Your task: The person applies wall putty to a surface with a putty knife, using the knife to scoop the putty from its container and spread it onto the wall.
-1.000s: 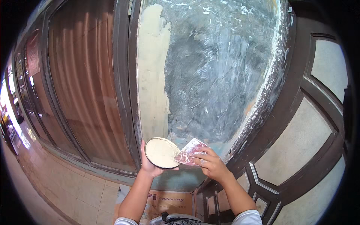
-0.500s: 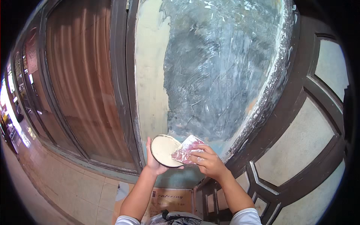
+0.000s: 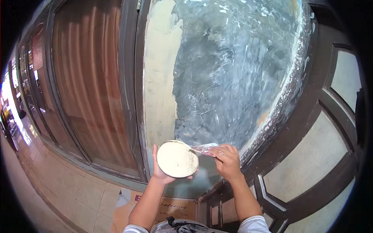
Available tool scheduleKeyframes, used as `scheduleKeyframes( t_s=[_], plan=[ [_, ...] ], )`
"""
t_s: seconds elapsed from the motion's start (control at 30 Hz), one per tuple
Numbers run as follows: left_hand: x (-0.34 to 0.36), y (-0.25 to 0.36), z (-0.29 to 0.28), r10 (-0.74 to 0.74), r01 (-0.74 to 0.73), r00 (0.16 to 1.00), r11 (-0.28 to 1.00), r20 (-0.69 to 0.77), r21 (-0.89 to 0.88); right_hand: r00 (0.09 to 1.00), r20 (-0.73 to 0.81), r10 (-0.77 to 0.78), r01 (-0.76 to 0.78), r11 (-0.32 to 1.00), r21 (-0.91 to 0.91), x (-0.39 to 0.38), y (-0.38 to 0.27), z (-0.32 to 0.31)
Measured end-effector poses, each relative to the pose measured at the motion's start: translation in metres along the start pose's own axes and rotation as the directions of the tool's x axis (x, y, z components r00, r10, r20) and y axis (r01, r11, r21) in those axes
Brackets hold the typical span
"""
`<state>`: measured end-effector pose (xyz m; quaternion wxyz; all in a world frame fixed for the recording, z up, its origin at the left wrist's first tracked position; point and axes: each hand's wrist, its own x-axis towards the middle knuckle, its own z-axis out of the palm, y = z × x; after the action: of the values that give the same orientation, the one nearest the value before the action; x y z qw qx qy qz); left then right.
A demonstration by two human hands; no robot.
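My left hand (image 3: 160, 173) cups a round, dark-rimmed bowl from below and from its left side. Cream-coloured paste (image 3: 175, 158) fills the bowl nearly to the rim. Between the fingers and thumb of my right hand (image 3: 227, 160) is a thin, pinkish-red scraper (image 3: 206, 148) smeared with white paste. It is tilted almost edge-on, its left end at the bowl's upper right rim. Behind both hands rises a wall panel (image 3: 229, 77), grey and patchy, with a smooth cream strip (image 3: 158, 77) down its left side.
A brown-framed window (image 3: 91, 85) with a curtain behind its glass stands on the left. Dark wooden panelling with pale insets (image 3: 307, 155) curves along the right. Printed cardboard (image 3: 128, 206) lies on the tiled floor (image 3: 83, 194) below my arms.
The scraper has gone from lying broad side up over the paste to nearly edge-on at the bowl's right rim. My right hand has shifted slightly right.
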<state>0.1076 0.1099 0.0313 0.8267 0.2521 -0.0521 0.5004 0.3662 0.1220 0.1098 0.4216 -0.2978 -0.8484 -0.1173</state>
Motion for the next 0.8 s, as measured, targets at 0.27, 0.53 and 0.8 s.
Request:
scheduleKeyframes(
  t_s=[0.27,0.53,0.8],
  plan=[
    [-0.028,0.005,0.013,0.079,-0.081,0.997,0.960,-0.021,-0.266,0.998,-0.036,0.050,-0.046,0.994,0.102,0.031,0.012,0.024],
    [-0.073,0.022,0.013,0.160,-0.117,0.983,0.918,0.086,-0.378,0.986,-0.085,0.146,-0.118,0.954,0.274,0.092,0.033,0.055],
    [-0.095,0.068,-0.009,0.206,-0.175,0.976,0.932,0.066,-0.318,0.965,-0.227,-0.131,0.115,0.990,-0.084,0.170,0.049,0.064]
  ],
)
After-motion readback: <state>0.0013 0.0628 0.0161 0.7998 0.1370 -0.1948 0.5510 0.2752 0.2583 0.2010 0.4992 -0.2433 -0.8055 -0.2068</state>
